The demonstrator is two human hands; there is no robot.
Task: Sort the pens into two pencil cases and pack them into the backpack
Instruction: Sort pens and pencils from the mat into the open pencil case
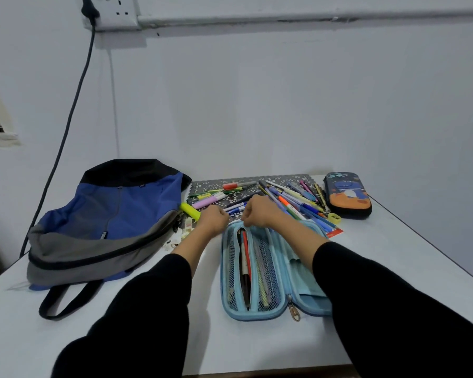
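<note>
While the open light-blue fabric pencil case point(257, 271) is lying on the white worktop point(407, 241) beside the blue-and-grey backpack point(115, 214), the left hand point(212, 219) and right hand point(258, 210) are curling at its far end; I cannot tell what they grip.

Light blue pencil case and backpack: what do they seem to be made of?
Light blue pencil case: looks like soft matte fabric, with see-through mesh pockets and a shiny, probably metal zipper pull. Backpack: thin matte cloth, likely a synthetic weave, since it slumps and creases; blue, grey and black panels.
</note>
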